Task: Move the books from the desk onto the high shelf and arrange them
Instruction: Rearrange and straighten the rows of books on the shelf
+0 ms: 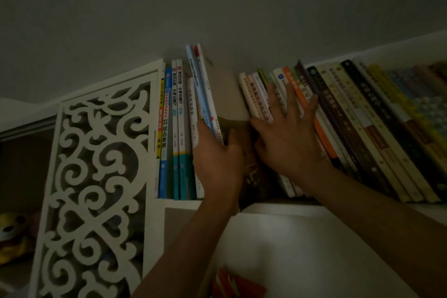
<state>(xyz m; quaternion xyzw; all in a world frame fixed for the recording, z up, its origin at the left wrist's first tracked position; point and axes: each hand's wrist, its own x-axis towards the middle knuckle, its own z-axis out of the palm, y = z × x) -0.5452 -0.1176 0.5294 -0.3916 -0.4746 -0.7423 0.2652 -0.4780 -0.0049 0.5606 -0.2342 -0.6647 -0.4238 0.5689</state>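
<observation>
Books pressed by flat right hand (fingers spread).

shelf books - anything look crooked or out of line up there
Yes. The tall blue and white books by the left hand lean right and stick up above their neighbours. A gap splits the row, and the right group under the right hand slants left.

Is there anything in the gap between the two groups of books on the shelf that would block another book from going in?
A dark brown book already sits low in the gap, between the left hand and the right hand. Above it the gap looks free.
</observation>
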